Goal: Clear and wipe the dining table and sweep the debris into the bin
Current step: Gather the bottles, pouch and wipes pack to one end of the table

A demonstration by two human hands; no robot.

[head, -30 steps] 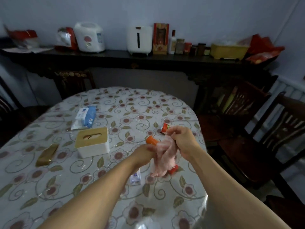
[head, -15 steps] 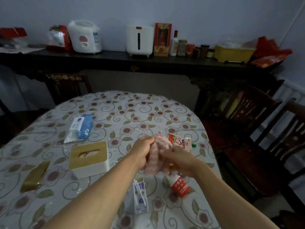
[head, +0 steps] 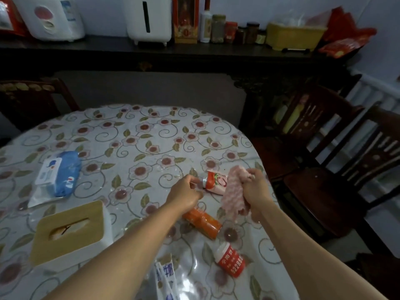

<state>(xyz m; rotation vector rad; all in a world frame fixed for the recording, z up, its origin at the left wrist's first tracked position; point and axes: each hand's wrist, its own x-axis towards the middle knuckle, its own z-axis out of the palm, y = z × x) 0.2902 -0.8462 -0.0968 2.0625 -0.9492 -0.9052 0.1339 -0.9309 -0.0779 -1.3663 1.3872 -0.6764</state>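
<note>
A person's two bare forearms reach forward over an oval dining table (head: 134, 135) covered with a floral plastic tablecloth. The right hand (head: 252, 192) is closed around a pink textured cleaning cloth (head: 234, 191), fingers curled tight into a fist, holding the cloth bunched above the table near its right edge. The left hand (head: 186, 192) hovers just left of it, fingers loosely curled, thumb and forefinger close to the crumpled end of a red and pink snack wrapper (head: 215, 182); whether they touch it cannot be told.

Clutter lies around the hands. An orange bottle (head: 202, 221) lies on its side directly under the left wrist, partly hidden by it. Nearer the viewer, a small white and red bottle (head: 230, 260) also lies on its side. At the bottom edge, a white and blue milk carton (head: 165, 278) is flattened. To the left stands a white tissue box with a tan lid (head: 71, 234), and beyond it a blue and white wet wipes pack (head: 57, 173).

Behind the table, a dark sideboard (head: 194, 55) carries a white rice cooker (head: 52, 18), a white appliance (head: 149, 20), a red box, jars, a yellow basket (head: 293, 35) and red bags. Dark wooden chairs (head: 337, 169) crowd close to the table's right side.
</note>
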